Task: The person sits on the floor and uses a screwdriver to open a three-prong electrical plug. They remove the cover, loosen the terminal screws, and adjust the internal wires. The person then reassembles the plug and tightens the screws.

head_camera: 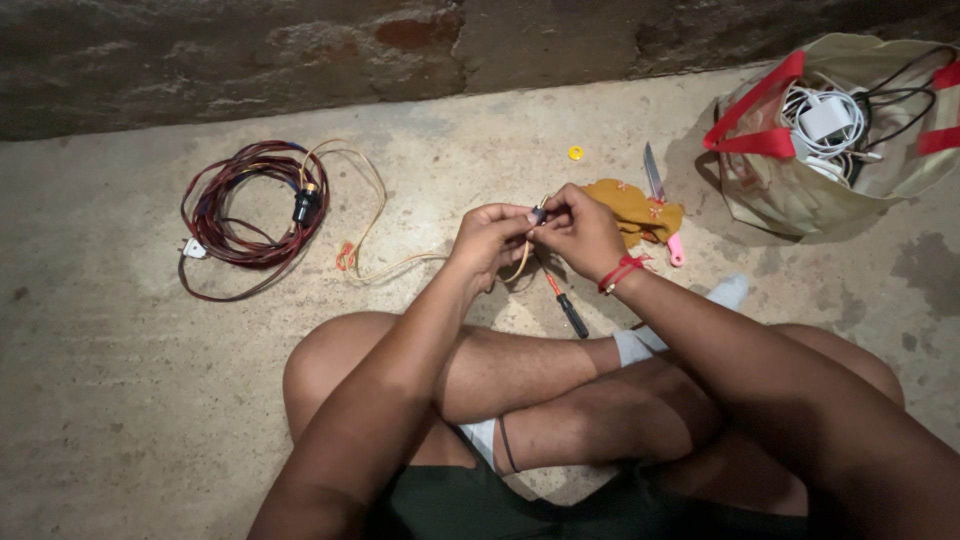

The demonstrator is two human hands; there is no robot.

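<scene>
Crossed bare legs (560, 390) fill the foreground; the person sits on a concrete floor (120, 400). Left hand (487, 240) and right hand (585, 235) meet above the floor, fingertips touching. Both grips are pressed together, pinching a small dark fitting (540, 213) at the end of a pale twin wire (400, 265). That wire runs left across the floor to a coiled red cable (250, 215) with a white plug (194, 249). A red thread band (622, 272) circles the right wrist. A screwdriver (565, 305) lies on the floor below the hands. Just beyond the right hand lie a yellow cloth (635, 210) and a pink-handled knife (660, 200). A bag with red straps (830, 140), holding white chargers and cords, stands far right.
</scene>
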